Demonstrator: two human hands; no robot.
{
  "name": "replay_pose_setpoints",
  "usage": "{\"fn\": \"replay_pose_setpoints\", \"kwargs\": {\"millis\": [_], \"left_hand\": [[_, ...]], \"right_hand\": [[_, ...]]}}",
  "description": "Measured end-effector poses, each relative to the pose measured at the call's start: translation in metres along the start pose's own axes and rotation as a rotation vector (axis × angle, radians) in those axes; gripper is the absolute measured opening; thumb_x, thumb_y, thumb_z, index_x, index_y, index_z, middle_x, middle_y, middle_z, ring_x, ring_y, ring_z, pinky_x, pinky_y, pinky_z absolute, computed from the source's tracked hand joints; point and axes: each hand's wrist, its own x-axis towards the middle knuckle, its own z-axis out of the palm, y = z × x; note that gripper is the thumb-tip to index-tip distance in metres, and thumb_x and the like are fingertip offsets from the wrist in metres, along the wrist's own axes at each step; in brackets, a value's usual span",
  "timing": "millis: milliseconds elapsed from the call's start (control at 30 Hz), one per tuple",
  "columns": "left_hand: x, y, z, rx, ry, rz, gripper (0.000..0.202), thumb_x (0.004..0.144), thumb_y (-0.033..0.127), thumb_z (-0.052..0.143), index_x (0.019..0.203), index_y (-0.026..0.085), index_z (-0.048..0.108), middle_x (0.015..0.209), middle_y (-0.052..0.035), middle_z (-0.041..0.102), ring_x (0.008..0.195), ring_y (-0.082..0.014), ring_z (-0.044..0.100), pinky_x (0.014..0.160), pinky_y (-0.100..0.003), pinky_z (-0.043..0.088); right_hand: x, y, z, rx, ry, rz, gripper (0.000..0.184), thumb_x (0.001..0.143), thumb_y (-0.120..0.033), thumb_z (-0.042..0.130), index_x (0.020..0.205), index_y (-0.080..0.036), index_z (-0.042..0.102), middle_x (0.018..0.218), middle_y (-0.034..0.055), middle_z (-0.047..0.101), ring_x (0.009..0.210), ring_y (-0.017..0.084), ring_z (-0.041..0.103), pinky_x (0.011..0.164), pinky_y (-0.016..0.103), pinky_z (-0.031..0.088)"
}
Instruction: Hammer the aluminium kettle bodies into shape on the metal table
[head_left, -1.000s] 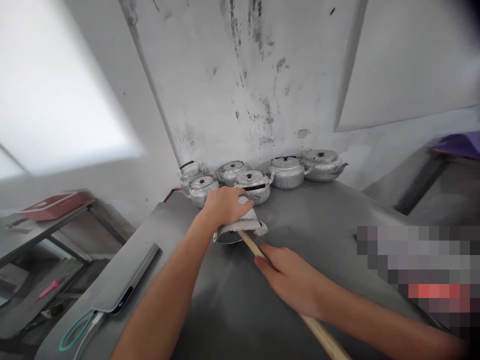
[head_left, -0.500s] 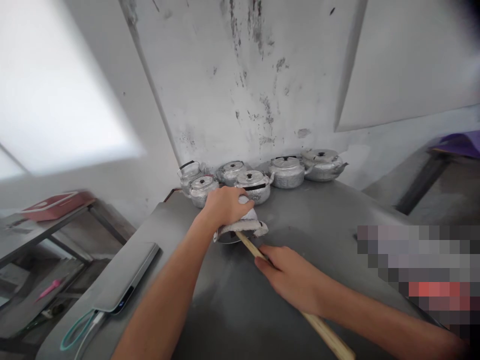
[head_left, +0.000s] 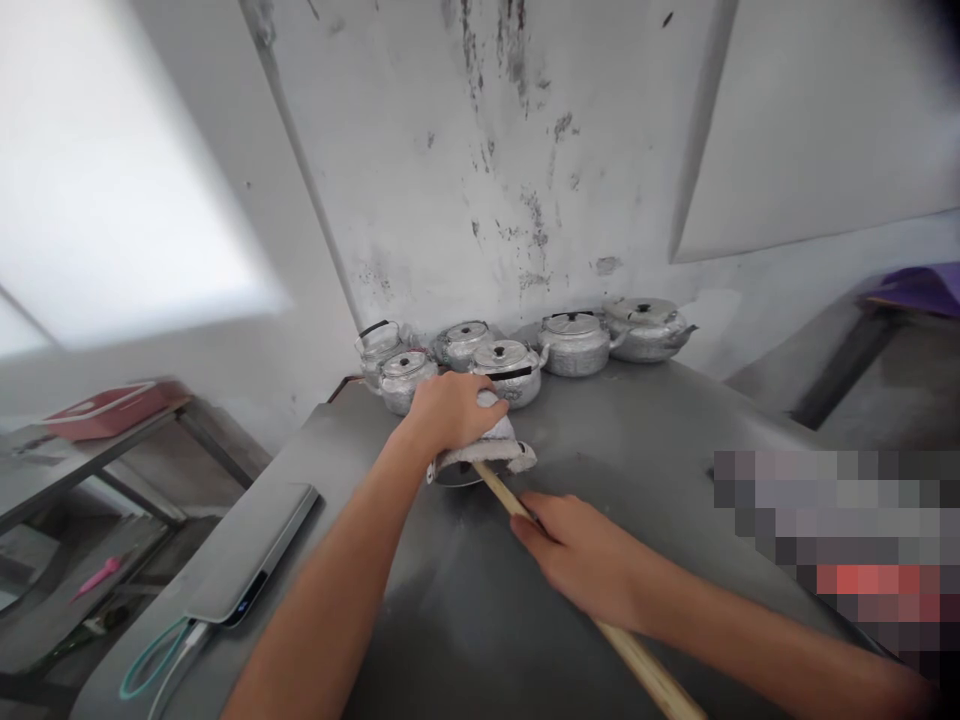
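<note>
Over a white cloth (head_left: 486,455) on the grey table, my left hand (head_left: 452,412) is closed, fingers curled round its far side. Below the cloth's near edge shows part of a dark, round-edged metal piece (head_left: 459,478); the rest of it is covered. My right hand (head_left: 581,550) grips a long pale wooden stick (head_left: 645,665), thumb and fingers wrapped about it. The stick slants from the lower right up to the cloth, where its far end goes in under the edge. Whether it joins the metal piece I cannot tell.
Several aluminium kettles (head_left: 576,347) stand along the stained wall behind my left hand. A grey power bank (head_left: 251,555) with cables lies on the table's left side. Off to the left, a pink basket (head_left: 112,410) rests on a bench; a purple item (head_left: 919,285) is far right.
The wooden stick's near end has shifted slightly left. Both hands otherwise keep the same places, and the cloth looks unmoved.
</note>
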Motion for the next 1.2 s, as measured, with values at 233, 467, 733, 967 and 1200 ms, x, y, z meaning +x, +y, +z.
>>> {"fn": "replay_pose_setpoints", "kwargs": {"millis": [233,467,733,967,1200], "left_hand": [[0.0005,0.0009,-0.0011,-0.002,-0.009,0.005,0.045,0.094,0.057,0.049,0.120,0.031,0.075,0.114,-0.0049,0.077,0.106,-0.0320,0.068,0.091,-0.040,0.052],[0.0009,0.0011,-0.0009,0.007,-0.006,-0.003,0.044,0.093,0.057,0.049,0.119,0.032,0.075,0.114,-0.0040,0.077,0.106,-0.0324,0.068,0.092,-0.042,0.051],[0.0005,-0.0002,-0.0003,0.010,-0.007,0.007,0.046,0.094,0.058,0.048,0.120,0.031,0.074,0.114,-0.0047,0.077,0.107,-0.0323,0.068,0.092,-0.041,0.051],[0.0009,0.0009,-0.0002,0.009,0.001,0.001,0.045,0.094,0.058,0.049,0.119,0.031,0.075,0.113,-0.0049,0.077,0.106,-0.0324,0.068,0.091,-0.041,0.051],[0.0007,-0.0001,0.0001,0.001,0.006,0.008,0.045,0.093,0.058,0.049,0.118,0.031,0.075,0.113,-0.0047,0.077,0.105,-0.0328,0.068,0.090,-0.042,0.051]], "right_hand": [[-0.0017,-0.0003,0.0012,-0.012,0.016,0.000,0.028,0.102,-0.028,0.041,0.081,-0.018,0.058,0.081,0.0087,0.072,0.072,0.020,0.066,0.065,0.029,0.039],[-0.0013,-0.0002,-0.0002,0.011,0.056,-0.032,0.031,0.103,-0.031,0.038,0.082,-0.019,0.057,0.079,0.0069,0.070,0.069,0.019,0.063,0.062,0.028,0.039],[-0.0010,0.0014,0.0001,-0.041,0.042,-0.008,0.032,0.103,-0.029,0.037,0.086,-0.018,0.062,0.086,0.0106,0.074,0.077,0.023,0.069,0.069,0.031,0.042],[-0.0016,0.0003,0.0009,-0.035,0.031,-0.002,0.032,0.102,-0.029,0.040,0.079,-0.019,0.059,0.081,0.0088,0.073,0.072,0.020,0.067,0.064,0.029,0.040],[0.0006,0.0018,0.0007,-0.034,0.025,-0.011,0.031,0.102,-0.027,0.039,0.080,-0.019,0.059,0.082,0.0094,0.073,0.074,0.021,0.068,0.067,0.030,0.040]]}}
